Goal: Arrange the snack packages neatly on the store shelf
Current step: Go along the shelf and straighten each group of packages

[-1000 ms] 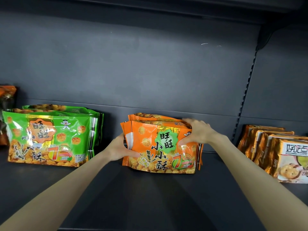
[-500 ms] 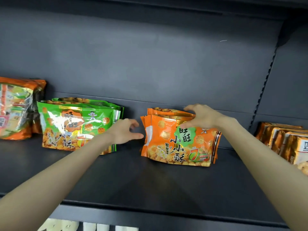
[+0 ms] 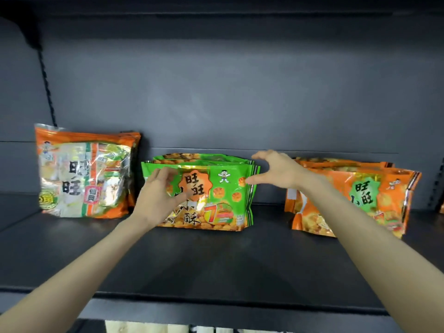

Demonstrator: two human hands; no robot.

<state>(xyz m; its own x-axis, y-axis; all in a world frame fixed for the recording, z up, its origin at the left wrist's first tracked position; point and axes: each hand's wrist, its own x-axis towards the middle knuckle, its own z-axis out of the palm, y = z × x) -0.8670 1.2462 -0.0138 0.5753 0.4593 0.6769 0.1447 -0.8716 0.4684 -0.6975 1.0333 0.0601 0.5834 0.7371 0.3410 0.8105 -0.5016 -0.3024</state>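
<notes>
Dark shelf point(image 3: 216, 265) spanning the whole lower frame, back panel above. Three groups of snack packages standing along the back, well apart: orange stack point(image 3: 360, 200) at right of frame, green stack point(image 3: 216, 195) at centre, orange-and-silver stack point(image 3: 84, 174) at left. Green stack upright, long axis running left to right across the frame, several bags deep, front face toward the camera. Left hand point(image 3: 161, 200) at centre-left, spread wide, fingers apart, over the left part of the front green bag; touching or just short, not resolvable through motion blur. Right hand point(image 3: 278, 171) at centre-right, likewise spread in a wide C, thumb tip at the stack's upper right corner, nothing gripped. Green stack lying directly between both hands; left hand apparently the nearer. Probable next step: squaring the green stack from both ends.
</notes>
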